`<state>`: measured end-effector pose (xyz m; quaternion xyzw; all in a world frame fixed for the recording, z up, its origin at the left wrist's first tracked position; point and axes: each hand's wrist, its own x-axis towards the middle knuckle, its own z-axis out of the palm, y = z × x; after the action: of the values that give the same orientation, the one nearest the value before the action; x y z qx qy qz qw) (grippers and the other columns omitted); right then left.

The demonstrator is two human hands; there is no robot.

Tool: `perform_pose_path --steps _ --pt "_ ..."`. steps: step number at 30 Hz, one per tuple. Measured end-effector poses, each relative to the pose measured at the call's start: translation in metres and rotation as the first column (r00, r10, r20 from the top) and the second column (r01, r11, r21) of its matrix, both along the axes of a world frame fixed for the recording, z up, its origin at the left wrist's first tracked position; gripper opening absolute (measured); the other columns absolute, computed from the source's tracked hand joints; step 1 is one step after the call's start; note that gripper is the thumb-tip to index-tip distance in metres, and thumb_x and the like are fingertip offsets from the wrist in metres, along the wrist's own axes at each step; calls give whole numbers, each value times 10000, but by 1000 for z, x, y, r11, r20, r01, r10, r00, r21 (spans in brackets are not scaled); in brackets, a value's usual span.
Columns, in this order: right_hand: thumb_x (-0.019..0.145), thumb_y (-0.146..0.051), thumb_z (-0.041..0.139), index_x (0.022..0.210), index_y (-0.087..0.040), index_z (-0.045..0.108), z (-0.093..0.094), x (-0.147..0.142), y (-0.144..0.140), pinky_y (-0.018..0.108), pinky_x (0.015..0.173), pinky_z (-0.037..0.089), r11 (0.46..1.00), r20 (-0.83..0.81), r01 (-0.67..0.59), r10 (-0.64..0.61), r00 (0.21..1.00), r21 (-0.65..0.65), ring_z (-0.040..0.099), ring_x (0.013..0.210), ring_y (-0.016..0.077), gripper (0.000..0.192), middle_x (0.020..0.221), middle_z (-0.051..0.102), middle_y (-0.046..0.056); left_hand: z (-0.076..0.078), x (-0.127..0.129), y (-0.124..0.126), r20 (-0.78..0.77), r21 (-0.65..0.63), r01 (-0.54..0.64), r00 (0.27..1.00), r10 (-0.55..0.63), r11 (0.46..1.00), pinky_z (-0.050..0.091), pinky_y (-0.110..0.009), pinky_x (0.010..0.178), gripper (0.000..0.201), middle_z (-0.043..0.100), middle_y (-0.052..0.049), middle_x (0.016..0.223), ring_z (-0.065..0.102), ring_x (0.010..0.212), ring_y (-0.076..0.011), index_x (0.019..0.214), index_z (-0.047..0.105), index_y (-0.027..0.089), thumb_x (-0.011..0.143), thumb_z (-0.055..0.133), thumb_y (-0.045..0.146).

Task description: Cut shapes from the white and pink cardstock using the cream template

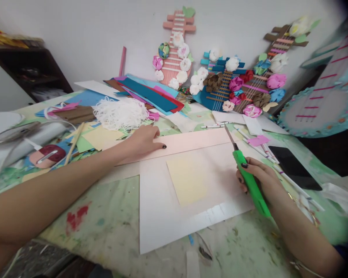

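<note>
My right hand (259, 173) is wrapped round a green box cutter (251, 183), its long blade pointing up and away from me. The blade tip is near the right end of a pale pink strip (188, 142) of paper or card. On the left part of that strip my left hand (142, 141) rests palm down, thumb and forefinger apart, its other fingers partly hidden. Under and in front of the strip is a white glossy sheet (153, 216), with a pale yellow paper rectangle (187, 181) lying on it.
White string (120, 114) lies in a heap beyond my left hand, near stacked coloured card (150, 94). Flower-decorated paper instruments (176, 58) lean on the wall. To the right are a black phone (294, 166) and thin white sticks (298, 187). A maroon-and-pink device (48, 155) sits left.
</note>
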<state>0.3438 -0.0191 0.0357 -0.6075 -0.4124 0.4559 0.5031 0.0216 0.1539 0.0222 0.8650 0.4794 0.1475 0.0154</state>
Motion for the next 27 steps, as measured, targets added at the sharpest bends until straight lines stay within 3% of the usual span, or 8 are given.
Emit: perform_pose_path --steps 3,8,13,17,19,21,24,27 --pt "759 -336 644 783 -227 513 -2 -1 0 234 373 394 1000 -1 1 -1 1000 -1 512 392 128 172 540 575 -16 1 -7 8 -12 -76 -44 999 44 996 426 -294 629 454 679 -103 908 612 771 -247 893 618 162 686 709 555" --pt "753 -336 653 793 -228 519 0 -2 -1 239 380 409 1000 -34 27 -27 999 -1 530 394 137 177 541 589 -11 7 -8 11 40 -158 -13 999 19 987 416 -256 585 164 659 -20 719 601 644 -179 774 641 177 754 658 339" --pt "735 -335 672 788 -225 524 -2 -4 -1 255 413 437 1000 -48 -4 3 999 -12 557 425 154 191 554 614 6 3 -6 19 122 -6 9 992 -8 1000 457 -313 704 90 652 -60 788 608 767 -212 777 632 155 797 607 239" --pt "731 -335 688 787 -216 532 -6 -4 0 260 437 453 999 -32 -31 30 999 -35 578 447 159 204 584 640 21 0 -1 16 184 165 61 979 -91 984 426 -485 915 128 654 -145 989 576 1031 -313 912 651 117 814 579 154" --pt "729 -333 691 777 -214 540 -7 -4 1 264 442 458 999 -23 -38 38 999 -36 586 452 164 198 586 648 27 0 4 6 212 219 137 960 -184 966 394 -532 979 177 648 -173 1080 548 1127 -329 986 652 102 858 536 140" --pt "731 -335 691 770 -214 557 -6 -3 1 267 438 457 999 -21 -31 31 999 -25 582 448 165 185 583 653 30 1 11 -9 217 225 280 919 -328 933 426 -465 1005 202 670 -140 1103 578 1134 -265 1009 661 126 913 484 141" --pt "739 -360 676 757 -212 599 -4 -2 -1 284 457 473 1000 7 -4 4 1000 20 588 468 174 167 603 674 52 2 20 -29 183 148 536 811 -556 831 483 -306 994 238 687 -76 1188 623 1137 -166 1073 676 176 941 481 142" --pt "738 -387 677 757 -218 644 -4 0 -2 326 575 530 995 118 24 -35 992 95 650 582 215 173 643 705 71 1 23 -40 172 64 662 730 -662 747 452 -299 1059 298 641 -48 1299 555 1262 -151 1200 644 216 975 461 150"
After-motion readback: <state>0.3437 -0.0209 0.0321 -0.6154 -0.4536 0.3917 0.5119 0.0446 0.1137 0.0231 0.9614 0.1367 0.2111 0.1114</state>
